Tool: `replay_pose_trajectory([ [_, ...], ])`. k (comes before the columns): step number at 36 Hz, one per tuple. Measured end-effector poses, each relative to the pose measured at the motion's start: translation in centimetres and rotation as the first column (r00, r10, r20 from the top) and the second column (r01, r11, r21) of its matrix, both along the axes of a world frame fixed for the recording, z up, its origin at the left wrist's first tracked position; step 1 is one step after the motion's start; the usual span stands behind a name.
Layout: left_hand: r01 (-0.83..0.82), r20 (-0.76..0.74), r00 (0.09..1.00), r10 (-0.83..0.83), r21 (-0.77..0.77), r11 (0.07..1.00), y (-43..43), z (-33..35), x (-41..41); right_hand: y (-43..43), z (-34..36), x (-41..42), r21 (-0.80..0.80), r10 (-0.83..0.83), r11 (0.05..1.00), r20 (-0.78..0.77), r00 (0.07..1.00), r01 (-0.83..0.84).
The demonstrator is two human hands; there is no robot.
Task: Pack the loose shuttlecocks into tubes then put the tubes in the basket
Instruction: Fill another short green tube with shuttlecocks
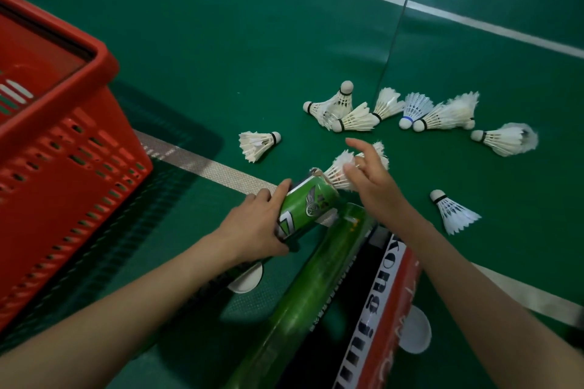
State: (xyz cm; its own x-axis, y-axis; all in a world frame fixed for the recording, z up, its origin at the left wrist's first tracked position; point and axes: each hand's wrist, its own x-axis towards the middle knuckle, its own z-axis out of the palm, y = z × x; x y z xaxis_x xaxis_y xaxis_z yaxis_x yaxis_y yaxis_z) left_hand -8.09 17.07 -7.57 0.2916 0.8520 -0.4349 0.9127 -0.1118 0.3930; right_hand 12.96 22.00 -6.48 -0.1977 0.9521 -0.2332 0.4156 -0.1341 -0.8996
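Left grip [252, 224] clasps green tube [303, 208], mouth tilted off the floor [221, 41] for loading; right grip [369, 180] pinches shuttlecock [335, 174] at that mouth, feeding it in; loose shuttlecocks [448, 114] lie on floor beyond, within reach; basket [104, 66] waits at left.

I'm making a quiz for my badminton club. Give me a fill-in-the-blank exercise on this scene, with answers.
The left hand grips a ____ tube.
The right hand holds a shuttlecock at the mouth of the ____.
The basket is ____.
One loose shuttlecock has a ____ band.
Answers: green, tube, red, blue.
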Motion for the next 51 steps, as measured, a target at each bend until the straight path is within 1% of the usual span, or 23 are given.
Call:
replay_pose_trajectory([
  [3, 0.005, 0.013, 1.000, -0.006, 0.027, 1.000, -0.5, 0.5, 0.0, -0.9, 0.7, -0.2, -0.026, 0.008, 1.000, 0.029, 1.000, -0.007],
  [9, 0.025, 0.017, 1.000, -0.026, 0.078, 0.997, -0.9, 1.5, 0.1, -2.3, 2.9, -0.9, -0.034, 0.050, 0.998, -0.024, 0.998, -0.051],
  [12, 0.016, 0.030, 0.999, -0.019, 0.099, 0.995, -0.8, 1.9, -0.1, -2.8, 3.7, -1.0, -0.049, 0.068, 0.996, -0.077, 0.995, -0.072],
  [17, 0.020, 0.046, 0.999, -0.026, 0.115, 0.993, -0.8, 2.2, 0.1, -2.5, 3.3, -0.5, -0.121, 0.096, 0.986, -0.149, 0.984, -0.115],
  [20, 0.026, 0.052, 0.998, -0.034, 0.131, 0.991, -0.6, 2.3, 0.2, -2.5, 2.6, -0.8, -0.180, 0.102, 0.973, -0.230, 0.968, -0.145],
  [23, 0.026, 0.048, 0.998, -0.033, 0.131, 0.991, -0.4, 2.1, 0.3, -2.0, 2.2, -0.9, -0.218, 0.122, 0.960, -0.237, 0.964, -0.175],
  [25, 0.019, 0.042, 0.999, -0.024, 0.125, 0.992, -0.3, 1.8, 0.2, -1.5, 2.3, -1.0, -0.216, 0.131, 0.961, -0.199, 0.971, -0.174],
  [28, -0.006, 0.022, 1.000, 0.003, 0.108, 0.994, 0.5, 1.1, 0.2, -0.5, 2.2, -1.3, -0.147, 0.118, 0.981, -0.075, 0.990, -0.128],
  [29, -0.017, 0.011, 1.000, 0.016, 0.103, 0.995, 0.9, 0.9, 0.1, -0.2, 2.1, -1.3, -0.131, 0.077, 0.988, -0.069, 0.995, -0.086],
  [32, -0.058, -0.005, 0.998, 0.059, 0.081, 0.995, 2.1, 0.2, -0.1, 0.8, 1.4, -1.0, -0.120, -0.057, 0.992, -0.141, 0.988, 0.039],
  [33, -0.070, -0.005, 0.997, 0.071, 0.073, 0.995, 2.4, -0.1, -0.2, 1.2, 1.1, -0.7, -0.122, -0.072, 0.991, -0.148, 0.986, 0.054],
  [35, -0.093, -0.002, 0.996, 0.093, 0.064, 0.994, 2.9, -0.6, -0.3, 2.2, 0.5, -0.2, -0.115, -0.091, 0.990, -0.114, 0.989, 0.078],
  [37, -0.122, 0.005, 0.993, 0.122, 0.054, 0.991, 3.4, -1.0, -0.5, 3.6, -0.1, 0.5, -0.109, -0.151, 0.983, -0.038, 0.988, 0.147],
  [39, -0.142, 0.010, 0.990, 0.142, 0.041, 0.989, 3.7, -1.4, -0.5, 5.6, -0.8, 1.1, -0.076, -0.212, 0.973, 0.085, 0.974, 0.218],
  [41, -0.141, 0.007, 0.990, 0.141, 0.035, 0.989, 3.9, -1.7, -0.4, 7.7, -1.4, 1.7, 0.011, -0.216, 0.976, 0.238, 0.947, 0.219],
  [43, -0.136, 0.004, 0.991, 0.136, 0.028, 0.990, 4.0, -2.0, -0.2, 9.7, -1.8, 1.9, 0.070, -0.232, 0.973, 0.305, 0.924, 0.221],
  [45, -0.132, 0.001, 0.991, 0.132, 0.017, 0.991, 4.1, -2.3, 0.1, 11.6, -2.2, 1.8, 0.064, -0.255, 0.967, 0.336, 0.907, 0.248],
  [47, -0.129, -0.001, 0.992, 0.129, 0.003, 0.992, 4.1, -2.6, 0.3, 12.9, -2.8, 1.8, 0.013, -0.240, 0.967, 0.377, 0.894, 0.254],
  [49, -0.129, -0.004, 0.992, 0.129, -0.004, 0.992, 4.1, -2.9, 0.3, 13.4, -3.2, 1.7, -0.060, -0.202, 0.969, 0.364, 0.909, 0.239],
  [51, -0.135, -0.003, 0.991, 0.135, -0.008, 0.991, 4.2, -3.0, 0.3, 13.0, -3.4, 1.5, -0.079, -0.204, 0.967, 0.325, 0.923, 0.242],
])
